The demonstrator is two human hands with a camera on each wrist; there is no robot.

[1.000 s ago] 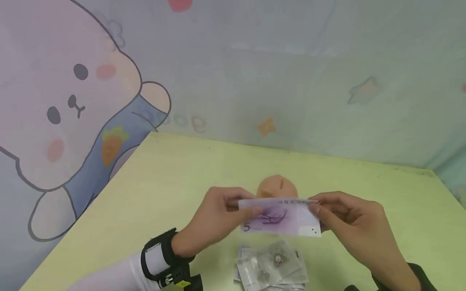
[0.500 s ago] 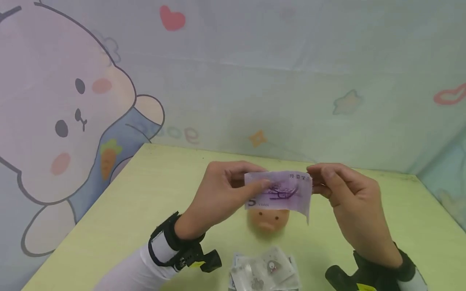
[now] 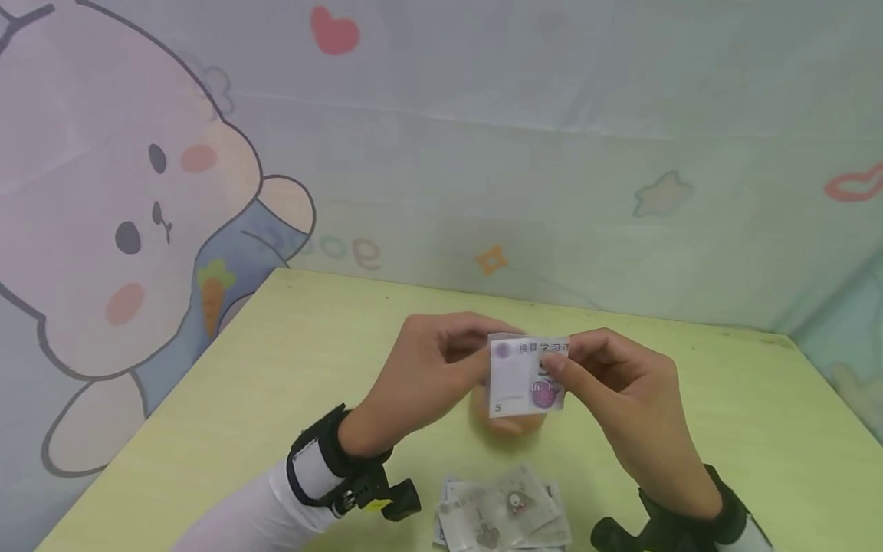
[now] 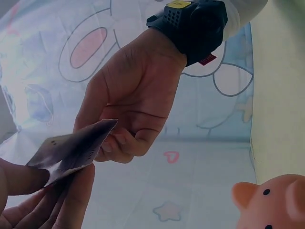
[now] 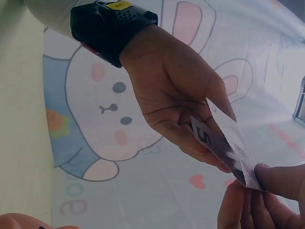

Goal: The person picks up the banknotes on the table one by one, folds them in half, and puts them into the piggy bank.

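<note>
Banknotes [image 3: 502, 517] only in head view, below folded note [image 3: 527, 376].

Thin matt paper note [image 3: 527, 376] — smooth plastic piggy bank [image 4: 274, 202] — pale matt tabletop [image 3: 290, 368].

You are holding one folded banknote [image 3: 527, 376] between your two hands, the left hand [image 3: 428, 376] and the right hand [image 3: 621, 399]. One pig-shaped money box [image 3: 507, 422] is standing on the one table [image 3: 310, 345], and one loose pile of notes [image 3: 507, 517] is lying near you.
</note>
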